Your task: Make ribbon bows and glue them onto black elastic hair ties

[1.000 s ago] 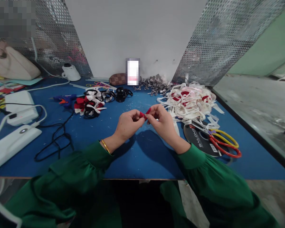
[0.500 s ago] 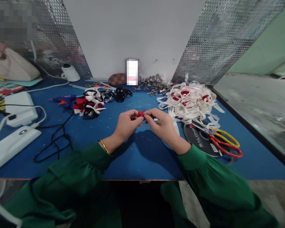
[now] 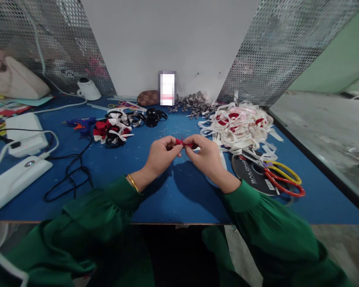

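A small piece of red ribbon [image 3: 183, 143], bunched up, is pinched between my two hands above the blue table [image 3: 155, 207]. My left hand [image 3: 164, 154] grips its left side between thumb and fingers. Thumb and forefinger of my right hand [image 3: 206, 157] are closed on its right side. Fingers cover much of the ribbon, so its full shape is hidden. Left of my hands lies a pile of red, white and black bows on hair ties [image 3: 115, 129]. To the right is a heap of white ribbon [image 3: 241, 129] with red pieces in it.
Scissors [image 3: 284, 177] with red and yellow handles rest on a black spool disc [image 3: 251, 175]. Silver clips [image 3: 197, 104] lie behind, near an upright phone [image 3: 167, 88]. A blue glue gun [image 3: 82, 124], cables and a white power strip [image 3: 20, 181] occupy the left side.
The red ribbon looks more drawn out sideways between my fingers, and my right fingertips have shifted slightly. The view has tilted a little. A hand at the far left is out of sight.
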The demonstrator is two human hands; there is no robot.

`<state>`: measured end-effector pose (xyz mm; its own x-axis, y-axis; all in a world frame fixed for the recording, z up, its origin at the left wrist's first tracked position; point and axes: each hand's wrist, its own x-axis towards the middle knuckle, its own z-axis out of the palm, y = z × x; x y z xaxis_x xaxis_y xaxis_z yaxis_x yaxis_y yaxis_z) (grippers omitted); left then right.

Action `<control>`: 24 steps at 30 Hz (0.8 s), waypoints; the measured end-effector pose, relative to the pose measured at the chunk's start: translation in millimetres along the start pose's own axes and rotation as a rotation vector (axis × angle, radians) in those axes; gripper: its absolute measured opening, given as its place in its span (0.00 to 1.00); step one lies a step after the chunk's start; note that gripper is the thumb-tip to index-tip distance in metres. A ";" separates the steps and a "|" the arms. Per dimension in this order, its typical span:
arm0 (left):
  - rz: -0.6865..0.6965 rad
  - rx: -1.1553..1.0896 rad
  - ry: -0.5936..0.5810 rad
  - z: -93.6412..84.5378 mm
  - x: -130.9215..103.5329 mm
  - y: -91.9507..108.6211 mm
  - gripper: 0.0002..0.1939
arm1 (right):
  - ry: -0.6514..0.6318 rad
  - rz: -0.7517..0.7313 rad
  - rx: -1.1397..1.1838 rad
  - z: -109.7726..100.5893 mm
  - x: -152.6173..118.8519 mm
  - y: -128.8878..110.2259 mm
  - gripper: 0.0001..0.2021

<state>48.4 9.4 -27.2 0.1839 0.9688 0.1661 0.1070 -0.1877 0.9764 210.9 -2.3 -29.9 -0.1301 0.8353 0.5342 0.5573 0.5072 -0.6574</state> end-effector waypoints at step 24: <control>0.004 -0.044 0.014 4.3 -0.9 -3.1 0.05 | 0.026 -0.058 -0.057 4.1 -2.0 0.7 0.06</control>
<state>52.1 8.4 -30.9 0.1704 0.9704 0.1712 0.0628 -0.1841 0.9809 208.3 -2.7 -33.7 -0.1422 0.7986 0.5848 0.5955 0.5409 -0.5939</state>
